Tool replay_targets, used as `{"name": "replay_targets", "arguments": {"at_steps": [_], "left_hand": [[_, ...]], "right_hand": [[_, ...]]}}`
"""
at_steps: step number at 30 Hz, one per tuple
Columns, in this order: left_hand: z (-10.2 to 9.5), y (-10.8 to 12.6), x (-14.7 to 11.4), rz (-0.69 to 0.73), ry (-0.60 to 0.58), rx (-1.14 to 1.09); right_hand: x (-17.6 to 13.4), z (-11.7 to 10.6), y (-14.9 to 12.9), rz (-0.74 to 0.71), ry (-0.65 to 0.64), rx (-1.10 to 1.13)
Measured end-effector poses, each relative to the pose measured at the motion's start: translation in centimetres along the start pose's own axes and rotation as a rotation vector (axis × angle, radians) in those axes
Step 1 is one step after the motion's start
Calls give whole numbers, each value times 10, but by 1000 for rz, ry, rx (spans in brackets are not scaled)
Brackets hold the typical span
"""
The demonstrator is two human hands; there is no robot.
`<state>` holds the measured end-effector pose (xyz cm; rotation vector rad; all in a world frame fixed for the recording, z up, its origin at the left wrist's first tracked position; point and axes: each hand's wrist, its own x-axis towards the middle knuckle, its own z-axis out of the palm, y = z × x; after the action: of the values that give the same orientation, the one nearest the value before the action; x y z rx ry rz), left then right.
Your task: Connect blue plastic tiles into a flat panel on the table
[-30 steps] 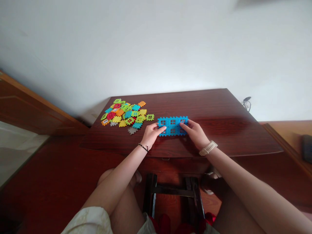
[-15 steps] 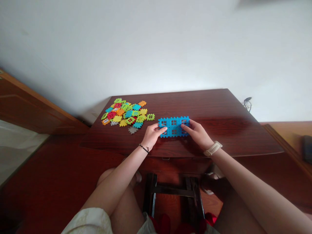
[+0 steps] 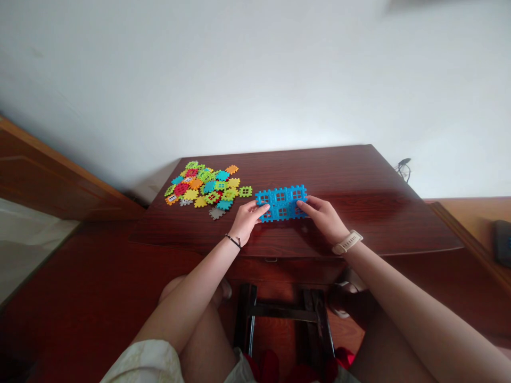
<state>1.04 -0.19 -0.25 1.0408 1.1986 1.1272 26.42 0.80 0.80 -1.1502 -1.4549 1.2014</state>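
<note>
A blue panel of joined interlocking building tiles [image 3: 281, 203] with square window openings is held over the front half of the table. It looks two tiles high and three wide. My left hand [image 3: 246, 221] grips its left end, thumb across the front. On the right end, my right hand [image 3: 325, 217] does the same, its thumb pressed near the middle row. The fingers behind the panel are mostly hidden. To the left lies a heap of loose tiles [image 3: 200, 194] in green, yellow, red, orange, blue and grey.
The dark wooden table [image 3: 311, 165] stands against a white wall. A black cable [image 3: 404, 167] hangs by the wall at the right. Below the table edge is a dark stool frame [image 3: 285, 313] between my legs. A wooden door [image 3: 59, 181] is at the left.
Both hands have shifted slightly left with the blue panel. Its right end has risen a little, and my left thumb sits higher on it.
</note>
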Motion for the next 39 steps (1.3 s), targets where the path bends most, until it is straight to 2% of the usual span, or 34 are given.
{"name": "replay_targets", "arguments": {"at_steps": [19,27,33,39], "left_hand": [[3,7,-2,31,-21,-58],[8,5,-1,94,-82,-35],[5,5,3,214,-4,96],[2,6,1,230,17,194]], "right_hand": [[-3,5,3,51,29,33],[-2,8,-6,86,17,169],[-1,12,-10,4,38,138],[-2,13,-9,-9,28,105]]}}
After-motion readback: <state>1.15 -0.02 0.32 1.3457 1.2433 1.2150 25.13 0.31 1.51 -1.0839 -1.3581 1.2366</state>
